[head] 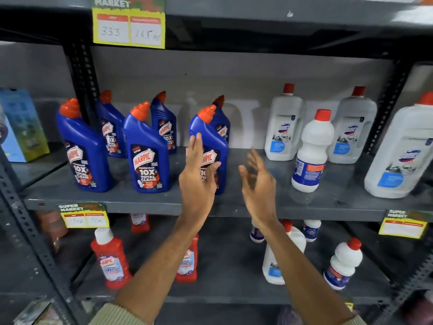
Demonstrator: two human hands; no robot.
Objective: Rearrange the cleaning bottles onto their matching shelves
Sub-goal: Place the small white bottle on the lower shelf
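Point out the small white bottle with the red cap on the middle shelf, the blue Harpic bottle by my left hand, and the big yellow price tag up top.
small white bottle [312, 151]: head view, upper body.
blue Harpic bottle [216, 137]: head view, shoulder.
yellow price tag [128, 29]: head view, middle.

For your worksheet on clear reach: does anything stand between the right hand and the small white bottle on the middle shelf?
Nothing visible does. The right hand is open over bare shelf, and the small white bottle stands to its right across an open gap.

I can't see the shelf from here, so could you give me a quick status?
Both hands open: left hand at front blue Harpic bottle, right hand empty. Small white bottle among clear jugs.
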